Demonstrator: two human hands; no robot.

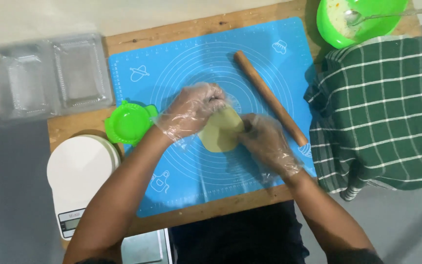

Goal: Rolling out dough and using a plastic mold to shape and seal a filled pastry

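Pinching a flat disc of pale dough at mid-mat: left hand, in a clear plastic glove, curled over the upper edge; right hand, gloved alike, fingers bent against the right edge. Resting on a blue baking mat printed with white rings and small pictures. Lying slantwise just right of the dough: wooden rolling pin. Placed at the mat's left edge: round green press, white kitchen scale. Standing at upper left: two clear plastic boxes. Set at upper right: green bowl with spoon, above a green checked cloth.

Wooden rolling pin, green bowl with spoon, checked cloth, green dumpling press, white scale, clear plastic trays
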